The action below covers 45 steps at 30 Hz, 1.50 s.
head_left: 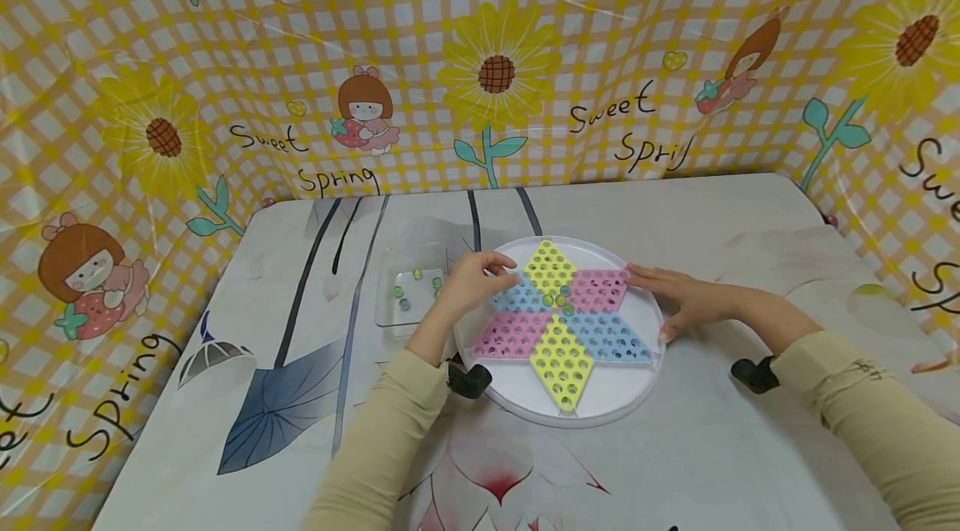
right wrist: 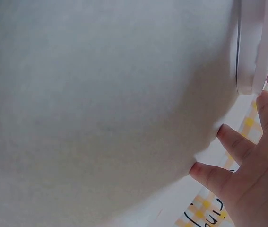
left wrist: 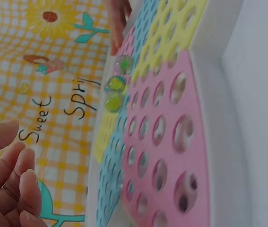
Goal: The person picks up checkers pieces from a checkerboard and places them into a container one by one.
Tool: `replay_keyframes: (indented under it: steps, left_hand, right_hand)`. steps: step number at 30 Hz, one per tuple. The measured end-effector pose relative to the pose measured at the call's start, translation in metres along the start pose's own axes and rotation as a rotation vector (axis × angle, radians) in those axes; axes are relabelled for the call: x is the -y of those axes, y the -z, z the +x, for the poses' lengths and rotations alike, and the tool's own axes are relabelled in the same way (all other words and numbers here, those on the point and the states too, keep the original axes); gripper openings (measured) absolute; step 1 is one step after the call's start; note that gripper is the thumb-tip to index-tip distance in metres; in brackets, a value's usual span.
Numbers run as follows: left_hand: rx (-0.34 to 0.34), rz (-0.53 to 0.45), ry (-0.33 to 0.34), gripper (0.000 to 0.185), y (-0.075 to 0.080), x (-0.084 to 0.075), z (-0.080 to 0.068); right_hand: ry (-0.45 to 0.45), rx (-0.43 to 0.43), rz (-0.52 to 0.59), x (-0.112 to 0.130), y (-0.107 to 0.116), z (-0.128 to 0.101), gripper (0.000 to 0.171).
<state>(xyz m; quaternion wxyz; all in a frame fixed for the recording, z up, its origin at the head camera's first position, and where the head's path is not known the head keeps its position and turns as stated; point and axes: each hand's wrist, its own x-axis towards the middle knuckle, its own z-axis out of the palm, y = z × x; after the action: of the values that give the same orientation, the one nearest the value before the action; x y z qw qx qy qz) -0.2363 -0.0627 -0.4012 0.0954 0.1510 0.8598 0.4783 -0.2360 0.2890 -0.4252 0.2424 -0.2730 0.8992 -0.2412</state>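
Note:
A round white Chinese checkers board (head_left: pixel 517 398) lies on the table, its six-pointed star of holes coloured yellow, pink and blue. Near the star's centre sit several glass marbles (head_left: pixel 560 300); in the left wrist view, green-yellow marbles (left wrist: pixel 115 101) stand up from the holes. My left hand (head_left: pixel 471 283) hovers over the board's left side, beside a blue point. Its fingers (left wrist: pixel 27 189) are loosely bent, with a gap to the thumb and nothing between them. At the right rim, my right hand (head_left: pixel 693 302) rests with fingers spread, fingertips at the board's edge.
Left of the board stands a clear plastic box (head_left: pixel 382 310) holding several marbles (head_left: pixel 405 304), close to my left hand. A patterned white cloth (head_left: pixel 300 431) covers the table. Behind it hangs a yellow checked curtain (head_left: pixel 420 156) with sunflowers.

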Motion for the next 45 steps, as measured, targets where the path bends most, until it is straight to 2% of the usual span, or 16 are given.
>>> replay_keyframes:
  steps: [12, 20, 26, 32, 39, 45]
  left_hand:
    - [0.078, 0.045, 0.014, 0.027, -0.029, -0.006, 0.013]
    - [0.158, 0.179, 0.027, 0.027, -0.045, -0.008, 0.018]
    - [0.154, 0.289, 0.097, 0.028, -0.053, -0.007, 0.021]
    - [0.119, 0.373, 0.131, 0.025, -0.059, -0.010, 0.022]
    - [0.086, 0.388, 0.147, 0.022, -0.061, -0.010, 0.022]
    - [0.088, 0.393, 0.148, 0.021, -0.062, -0.009, 0.022]
  right_hand:
    - [-0.013, 0.000, -0.003, 0.001, 0.001, -0.001, 0.098]
    - [-0.016, -0.001, -0.021, 0.003, 0.000, -0.001, 0.098]
    - [-0.019, -0.002, -0.028, 0.003, 0.000, -0.001, 0.098]
    - [-0.015, -0.005, -0.028, 0.003, 0.000, -0.001, 0.098]
    - [-0.009, 0.001, -0.024, 0.002, 0.000, 0.000, 0.098]
    - [-0.010, 0.004, -0.022, 0.001, 0.001, 0.000, 0.099]
